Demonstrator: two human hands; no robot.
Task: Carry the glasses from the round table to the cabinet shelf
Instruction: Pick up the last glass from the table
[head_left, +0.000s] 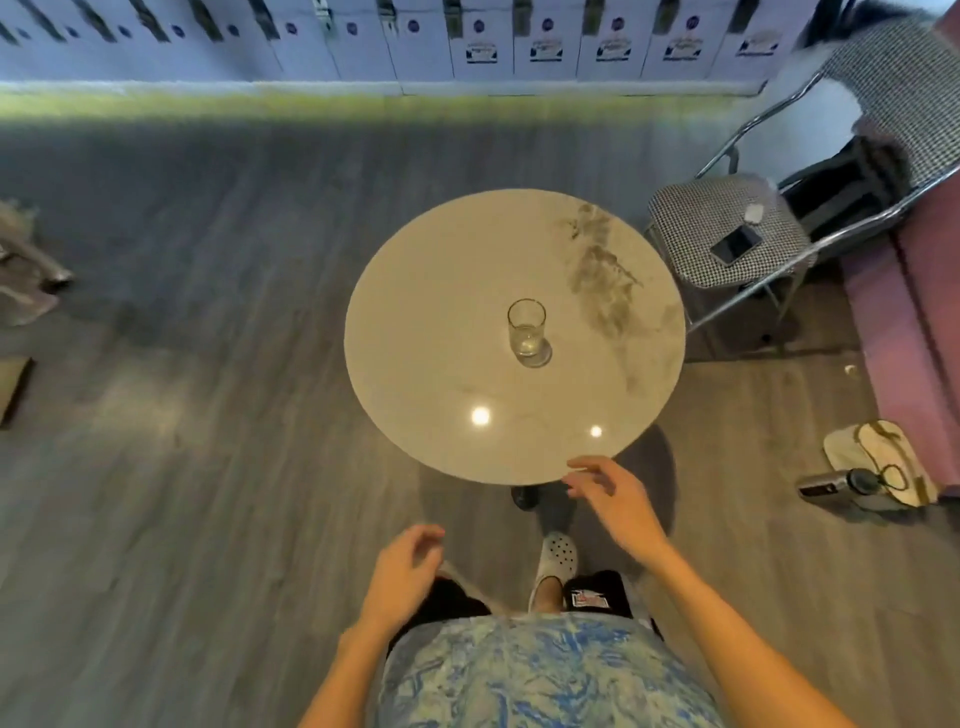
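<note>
One clear glass (528, 332) stands upright, mouth up, near the round table (415, 338) centre. Left hand (402, 571) and right hand (615, 501): fingers apart, empty.

A single clear, straight-sided drinking glass (528, 332) is seen upright near the middle of the round, pale marble-patterned table (431, 332), slightly right of centre. It appears empty, and nothing is touching it.

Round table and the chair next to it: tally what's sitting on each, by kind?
Glass on the round table: 1
Phone on the chair seat: 1
Small white item, too blurred to identify, on the seat: 1
Total: 3
</note>
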